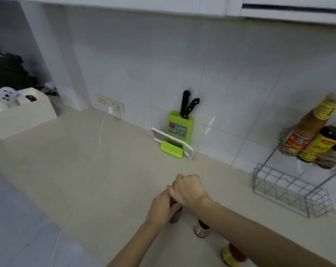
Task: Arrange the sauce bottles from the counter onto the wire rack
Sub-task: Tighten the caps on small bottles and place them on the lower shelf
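Both my hands hold one dark sauce bottle (175, 216) standing on the beige counter (86, 160). My left hand (163, 207) wraps its body, and my right hand (188, 189) covers its top. Two more bottles stand nearer me, partly hidden by my right forearm: one with a red label (201, 229) and one with a yellow label (231, 255). The wire rack (290, 187) stands at the right against the wall. Its lower basket looks bare. On its upper tier are a tall orange-brown bottle (309, 124) and a dark bottle with a yellow label (323, 144).
A green knife block with two black-handled knives (179, 126) leans on the tiled wall, with a white board and green stand in front. A charger (111, 109) sits in the wall socket, its white cable trailing across the counter. A cream box with a plush toy (21, 112) stands far left.
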Demonstrator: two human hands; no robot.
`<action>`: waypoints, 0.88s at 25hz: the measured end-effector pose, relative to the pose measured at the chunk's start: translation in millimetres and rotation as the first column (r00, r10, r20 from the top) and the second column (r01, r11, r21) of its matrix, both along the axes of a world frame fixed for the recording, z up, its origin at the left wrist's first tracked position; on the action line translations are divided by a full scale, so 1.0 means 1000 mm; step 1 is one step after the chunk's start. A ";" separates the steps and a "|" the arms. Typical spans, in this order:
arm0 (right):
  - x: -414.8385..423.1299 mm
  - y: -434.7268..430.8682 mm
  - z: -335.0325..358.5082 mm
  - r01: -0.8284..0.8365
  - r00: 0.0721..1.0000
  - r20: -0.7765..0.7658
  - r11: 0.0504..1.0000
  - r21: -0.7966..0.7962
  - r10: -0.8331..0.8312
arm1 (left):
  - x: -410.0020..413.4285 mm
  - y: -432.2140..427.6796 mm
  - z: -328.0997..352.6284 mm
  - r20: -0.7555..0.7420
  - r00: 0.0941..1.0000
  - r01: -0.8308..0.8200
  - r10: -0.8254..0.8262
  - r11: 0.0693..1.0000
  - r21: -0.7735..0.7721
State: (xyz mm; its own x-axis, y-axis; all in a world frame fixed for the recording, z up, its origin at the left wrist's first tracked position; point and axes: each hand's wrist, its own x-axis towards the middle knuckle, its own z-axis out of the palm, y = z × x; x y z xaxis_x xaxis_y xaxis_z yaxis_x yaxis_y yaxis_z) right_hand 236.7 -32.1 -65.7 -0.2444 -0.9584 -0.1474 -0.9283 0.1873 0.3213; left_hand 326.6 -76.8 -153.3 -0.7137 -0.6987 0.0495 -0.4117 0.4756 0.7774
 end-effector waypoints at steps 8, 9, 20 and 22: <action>-0.038 -0.009 0.040 -0.196 0.970 0.196 0.940 0.279 0.144 | 0.006 -0.004 -0.006 -0.023 0.999 0.030 -0.030 0.999 -0.012; -0.042 -0.009 0.042 -0.215 0.967 0.195 0.936 0.278 0.164 | 0.006 -0.005 -0.007 -0.028 0.999 0.037 -0.038 0.999 -0.015; -0.009 -0.010 0.015 0.229 0.949 0.181 0.959 0.169 -0.259 | 0.004 0.012 -0.018 -0.069 0.993 -0.090 0.092 0.996 0.030; -0.009 -0.005 0.016 0.221 0.943 0.224 0.966 0.138 -0.247 | 0.002 0.007 -0.012 -0.052 0.997 -0.050 0.054 0.996 0.069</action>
State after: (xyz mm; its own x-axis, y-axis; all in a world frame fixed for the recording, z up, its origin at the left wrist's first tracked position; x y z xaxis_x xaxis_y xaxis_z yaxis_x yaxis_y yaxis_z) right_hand 227.4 -37.2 -49.8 -0.4049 -0.8529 -0.3295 -0.9142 0.3846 0.1277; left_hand 328.4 -69.6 -164.9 -0.6736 -0.7381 0.0382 -0.3913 0.4000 0.8288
